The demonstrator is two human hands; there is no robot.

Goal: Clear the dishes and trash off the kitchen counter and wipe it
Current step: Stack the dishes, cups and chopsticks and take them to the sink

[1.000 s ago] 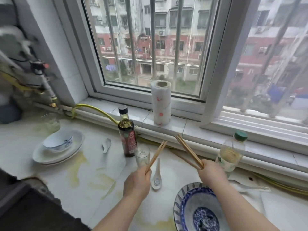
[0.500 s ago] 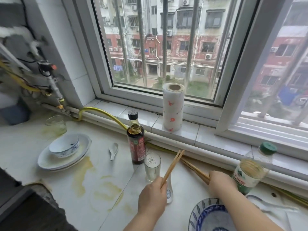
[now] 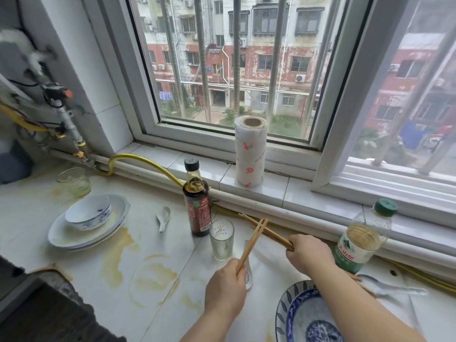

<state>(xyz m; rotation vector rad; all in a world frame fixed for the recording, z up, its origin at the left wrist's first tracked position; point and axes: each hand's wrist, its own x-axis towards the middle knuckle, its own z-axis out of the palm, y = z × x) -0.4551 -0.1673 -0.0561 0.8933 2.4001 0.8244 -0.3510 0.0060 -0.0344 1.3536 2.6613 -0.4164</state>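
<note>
Right hand (image 3: 309, 254), fingers curled round second chopstick pair (image 3: 267, 234), now lowered from raised to near-flat along counter (image 3: 153, 280) back edge; left hand (image 3: 225, 290) still grips first chopstick pair (image 3: 253, 241) upright beside glass (image 3: 221, 240); tips cross; likely merging pairs; stains (image 3: 118, 255) unwiped.

Only the person's two hands and forearms show. The left hand (image 3: 225, 287) and the right hand (image 3: 309, 253) are bare. Each is seen from the back, with rounded knuckles and smooth skin. The left forearm (image 3: 204, 327) and the right forearm (image 3: 357, 304) are bare too, from the wrist to where the view's lower edge cuts them off. What is worn higher up cannot be told. The right forearm appears broader than the left. The fingernails are hidden.
</note>
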